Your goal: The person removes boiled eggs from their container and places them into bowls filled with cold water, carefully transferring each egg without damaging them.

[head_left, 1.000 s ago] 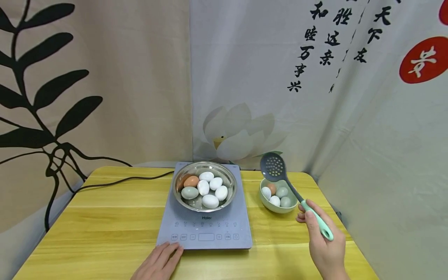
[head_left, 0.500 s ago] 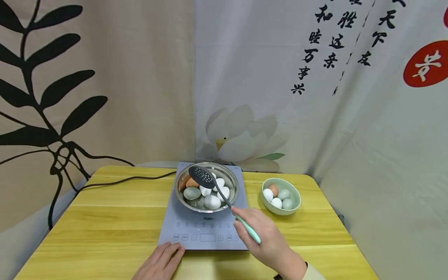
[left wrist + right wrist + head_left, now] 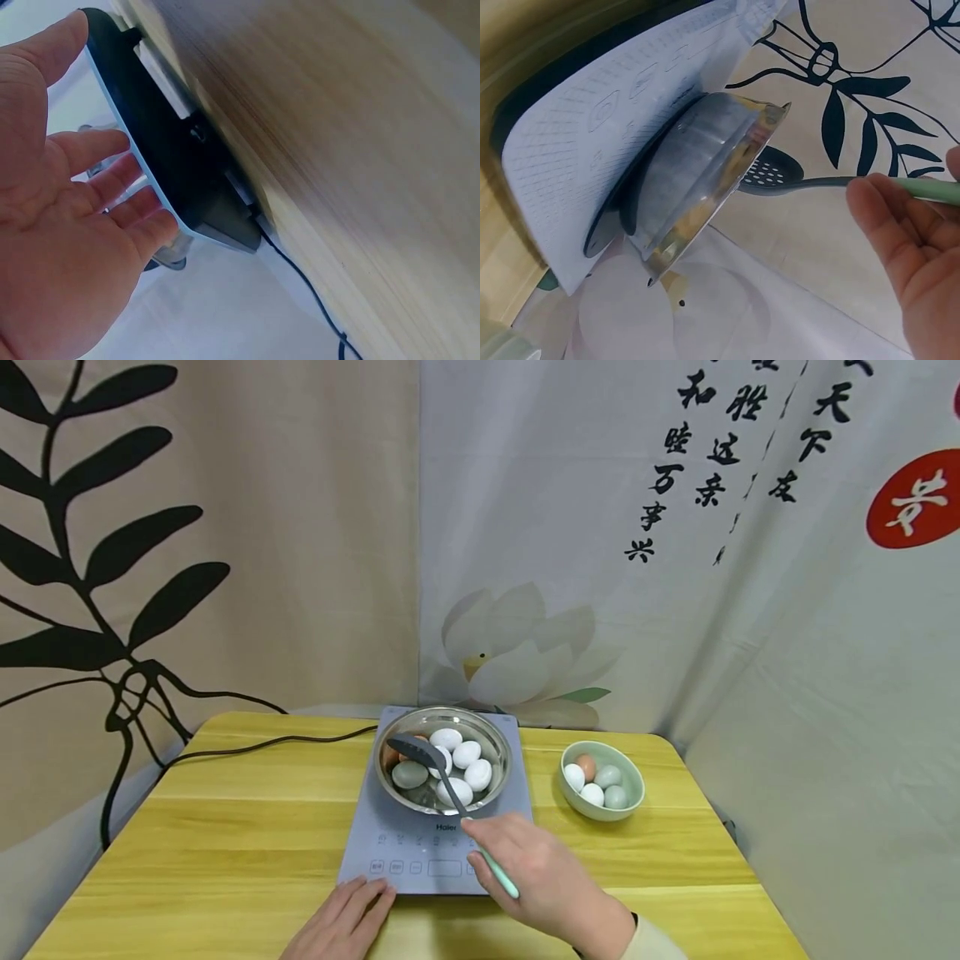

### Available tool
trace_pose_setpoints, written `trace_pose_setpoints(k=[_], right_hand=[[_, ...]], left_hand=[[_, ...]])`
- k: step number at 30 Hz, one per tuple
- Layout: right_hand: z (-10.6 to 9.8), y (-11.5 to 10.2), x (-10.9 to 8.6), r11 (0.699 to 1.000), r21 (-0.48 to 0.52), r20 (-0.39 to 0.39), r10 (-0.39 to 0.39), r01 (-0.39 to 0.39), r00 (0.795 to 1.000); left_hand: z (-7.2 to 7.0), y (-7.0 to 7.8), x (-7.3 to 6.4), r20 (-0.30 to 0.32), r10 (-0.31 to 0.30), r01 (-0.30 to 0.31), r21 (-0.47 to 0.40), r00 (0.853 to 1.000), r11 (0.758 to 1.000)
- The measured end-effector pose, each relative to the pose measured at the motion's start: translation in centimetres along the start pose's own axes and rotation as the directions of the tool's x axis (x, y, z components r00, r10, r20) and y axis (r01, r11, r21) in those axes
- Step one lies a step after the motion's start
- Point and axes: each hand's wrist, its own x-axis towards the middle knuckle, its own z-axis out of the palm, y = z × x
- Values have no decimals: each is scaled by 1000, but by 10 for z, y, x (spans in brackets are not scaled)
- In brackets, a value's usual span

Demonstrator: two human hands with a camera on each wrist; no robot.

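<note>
My right hand (image 3: 532, 872) grips the mint-green handle of a slotted skimmer (image 3: 411, 748). Its dark perforated head is tilted over the left side of a steel bowl (image 3: 497, 777), covering most of a brown egg. In the bowl lie several white eggs (image 3: 477, 774) and a grey-green egg (image 3: 409, 774). The right wrist view shows the skimmer head (image 3: 776, 169) at the bowl's rim (image 3: 727, 199). My left hand (image 3: 345, 918) rests its straight fingers on the near left corner of the induction cooktop (image 3: 360, 839); in the left wrist view the fingertips (image 3: 161, 225) touch its edge.
On the wooden table (image 3: 225, 827), a pale green bowl (image 3: 636, 777) with several eggs stands right of the cooktop. A black cord (image 3: 277, 743) runs left from the cooktop's back. Printed curtains (image 3: 300, 527) hang behind the table.
My right hand has carried the skimmer left from above the green bowl to the steel bowl, and the skimmer head has come lower and tilted there. The left hand stays on the cooktop corner.
</note>
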Motion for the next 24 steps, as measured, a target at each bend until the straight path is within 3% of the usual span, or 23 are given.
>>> trace_pose_setpoints(k=[18, 24], right_hand=[[-7, -7, -6, 998, 67, -30, 8, -6, 1000], [-16, -6, -18, 987, 157, -54, 52, -43, 997]], left_hand=[[3, -3, -1, -22, 13, -13, -16, 1000, 1000], [2, 1, 0, -4, -5, 5, -11, 1000, 1000]])
